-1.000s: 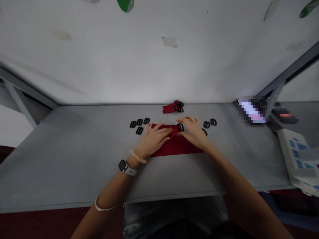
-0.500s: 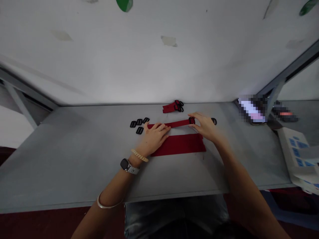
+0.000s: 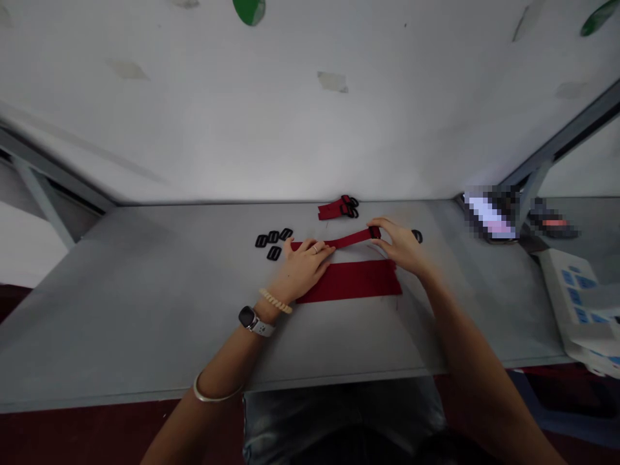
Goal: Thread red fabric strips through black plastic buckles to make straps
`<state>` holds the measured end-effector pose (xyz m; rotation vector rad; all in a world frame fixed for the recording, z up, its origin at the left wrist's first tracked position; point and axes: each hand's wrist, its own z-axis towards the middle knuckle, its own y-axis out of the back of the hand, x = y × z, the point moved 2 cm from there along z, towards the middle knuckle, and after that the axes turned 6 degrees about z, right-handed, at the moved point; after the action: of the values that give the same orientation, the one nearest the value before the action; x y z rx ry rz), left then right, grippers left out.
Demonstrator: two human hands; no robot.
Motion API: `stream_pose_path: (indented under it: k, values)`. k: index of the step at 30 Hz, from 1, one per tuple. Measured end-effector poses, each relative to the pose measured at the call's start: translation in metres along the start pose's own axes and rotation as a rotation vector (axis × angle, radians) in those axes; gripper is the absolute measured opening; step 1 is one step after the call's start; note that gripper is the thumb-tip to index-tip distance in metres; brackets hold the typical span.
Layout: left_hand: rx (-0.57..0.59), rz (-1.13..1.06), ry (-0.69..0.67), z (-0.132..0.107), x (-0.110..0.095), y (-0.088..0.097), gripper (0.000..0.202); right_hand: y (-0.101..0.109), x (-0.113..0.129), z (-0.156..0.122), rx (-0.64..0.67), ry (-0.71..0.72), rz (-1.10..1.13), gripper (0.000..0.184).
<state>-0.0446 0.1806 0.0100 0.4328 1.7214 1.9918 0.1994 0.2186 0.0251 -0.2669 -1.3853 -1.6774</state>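
Observation:
My left hand (image 3: 305,268) lies with fingers stretched flat over the left part of a narrow red webbing strap (image 3: 353,239), pressing it to the table. At the strap's right end, the thumb and fingers of my right hand (image 3: 400,245) pinch a black slide buckle (image 3: 374,232) that sits around the webbing. The strap rises slightly toward that buckle. Below it lies a wide red fabric piece (image 3: 361,281), its left end partly covered by my left hand. A black D-shaped ring (image 3: 417,236) lies just behind my right hand, partly hidden.
Several loose black slide buckles (image 3: 274,252) lie left of my left hand. Near the wall, short red straps with black buckles (image 3: 334,209) are grouped together. A blurred phone-like object (image 3: 491,216) and a white machine with blue labels (image 3: 576,290) stand at the right.
The strap's right end and the buckle are slightly higher, with the buckle tilted in my right hand's pinch. My left hand stays on the strap. The whole view has shifted a little.

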Motion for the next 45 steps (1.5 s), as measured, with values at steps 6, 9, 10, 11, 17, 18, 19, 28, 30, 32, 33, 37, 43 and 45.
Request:
stream_pose_path:
  k: [6,9,10,11,17,18,19,28,30,32,33,37,43,45]
  values:
    - [-0.001,0.001,-0.006,0.0,0.002,-0.002,0.035,0.034,-0.026,-0.007,-0.236,-0.059,0.016,0.03]
    - [0.002,-0.023,-0.025,0.001,0.0,-0.002,0.034,0.046,-0.048,-0.011,-0.299,-0.109,-0.204,0.028]
    - [0.0,-0.037,-0.039,0.0,-0.003,-0.002,0.034,0.046,-0.054,-0.012,-0.256,-0.118,-0.233,0.028]
    - [-0.001,-0.052,-0.056,0.0,-0.006,-0.002,0.034,0.044,-0.06,-0.012,-0.206,-0.121,-0.251,0.029]
    - [0.061,-0.069,-0.218,-0.005,-0.028,-0.015,0.063,0.028,-0.075,-0.011,-0.018,-0.124,-0.336,0.027]
    - [0.076,-0.054,-0.236,-0.006,-0.029,-0.018,0.068,0.027,-0.075,-0.011,0.001,-0.127,-0.335,0.027]
    - [0.086,-0.04,-0.249,-0.007,-0.03,-0.021,0.071,0.026,-0.075,-0.011,0.014,-0.125,-0.329,0.028]
    - [0.104,0.017,-0.259,-0.007,-0.029,-0.026,0.07,-0.034,-0.031,0.039,0.086,0.038,-0.224,0.055]
    - [0.117,0.006,-0.253,-0.007,-0.029,-0.026,0.069,-0.05,-0.02,0.055,0.111,0.03,-0.241,0.056]
    - [0.114,-0.009,-0.252,-0.007,-0.029,-0.026,0.069,-0.061,-0.012,0.063,0.12,0.031,-0.253,0.052]
    - [0.11,-0.015,-0.252,-0.008,-0.028,-0.026,0.069,-0.064,-0.008,0.063,0.114,0.036,-0.255,0.049]
    - [0.116,-0.029,-0.248,-0.008,-0.029,-0.026,0.071,-0.065,0.0,0.047,0.047,0.021,-0.19,0.029]
    - [0.015,0.002,-0.145,-0.003,-0.028,-0.008,0.06,-0.052,-0.004,0.021,-0.013,-0.018,-0.063,0.02]
    - [-0.055,0.015,-0.015,-0.001,-0.022,-0.002,0.055,-0.05,-0.002,0.018,-0.028,0.005,-0.023,0.018]
